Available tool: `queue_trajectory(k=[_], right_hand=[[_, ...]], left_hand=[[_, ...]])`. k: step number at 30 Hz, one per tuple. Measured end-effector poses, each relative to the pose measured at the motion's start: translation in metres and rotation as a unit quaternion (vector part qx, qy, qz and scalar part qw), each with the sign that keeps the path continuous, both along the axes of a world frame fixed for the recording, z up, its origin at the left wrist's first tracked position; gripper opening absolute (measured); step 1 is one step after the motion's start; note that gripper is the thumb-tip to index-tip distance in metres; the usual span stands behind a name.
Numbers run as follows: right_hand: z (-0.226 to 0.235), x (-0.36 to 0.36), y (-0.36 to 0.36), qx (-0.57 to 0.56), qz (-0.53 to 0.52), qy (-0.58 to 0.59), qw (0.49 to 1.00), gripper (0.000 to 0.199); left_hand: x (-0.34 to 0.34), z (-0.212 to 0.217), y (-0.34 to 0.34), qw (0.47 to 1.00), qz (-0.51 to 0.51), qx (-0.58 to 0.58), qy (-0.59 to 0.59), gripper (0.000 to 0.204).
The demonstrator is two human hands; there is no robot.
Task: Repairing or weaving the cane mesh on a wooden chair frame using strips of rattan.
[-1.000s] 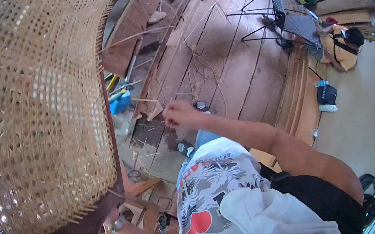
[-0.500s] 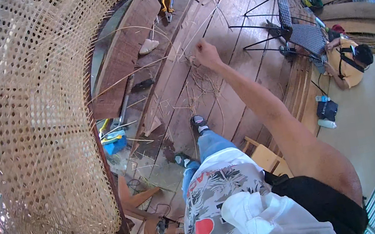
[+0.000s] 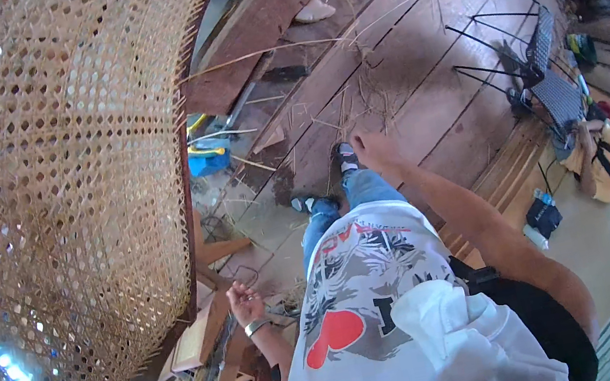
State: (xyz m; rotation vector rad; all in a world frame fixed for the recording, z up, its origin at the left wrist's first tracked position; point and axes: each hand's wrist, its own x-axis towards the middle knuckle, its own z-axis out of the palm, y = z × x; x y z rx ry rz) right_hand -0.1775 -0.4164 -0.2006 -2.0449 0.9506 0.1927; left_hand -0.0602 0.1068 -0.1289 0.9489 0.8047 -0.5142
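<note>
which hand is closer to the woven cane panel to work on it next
Probably the left. The left hand is raised beside the lower frame edge of the woven cane panel, palm open. The right hand is stretched out over the plank floor, well away from the weave.

I saw no labels, signs or screens. The nearest to a package was a blue container (image 3: 208,158) left of centre in the frame, with yellow strips across it, and a small dark pouch (image 3: 544,216) lay at the right.
</note>
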Motion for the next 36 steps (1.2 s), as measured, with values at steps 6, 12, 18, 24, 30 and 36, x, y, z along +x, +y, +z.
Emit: queue_trajectory(k=[6, 12, 18, 24, 30, 36], right_hand=[[0.028, 0.094, -0.015, -0.203, 0.09, -0.219, 0.95, 0.021], [0.049, 0.149, -0.063, -0.305, 0.019, -0.242, 0.921, 0.027], [0.021, 0.137, -0.08, -0.3, 0.106, -0.132, 0.939, 0.047], [0.025, 0.115, -0.046, -0.324, 0.049, -0.201, 0.923, 0.055], [0.05, 0.084, -0.008, -0.219, 0.037, -0.207, 0.953, 0.06], [0.066, 0.058, -0.065, -0.303, 0.006, -0.186, 0.935, 0.059]], left_hand=[[-0.029, -0.004, -0.041, 0.989, -0.011, 0.113, 0.094, 0.021], [-0.044, 0.009, -0.067, 0.989, -0.099, 0.091, 0.06, 0.017], [-0.05, 0.003, -0.089, 0.984, -0.128, 0.113, 0.049, 0.017], [-0.014, 0.015, -0.15, 0.956, -0.218, 0.178, -0.08, 0.018], [0.029, 0.029, -0.234, 0.941, -0.236, 0.167, -0.175, 0.021], [0.061, 0.05, -0.295, 0.943, -0.222, 0.116, -0.217, 0.024]])
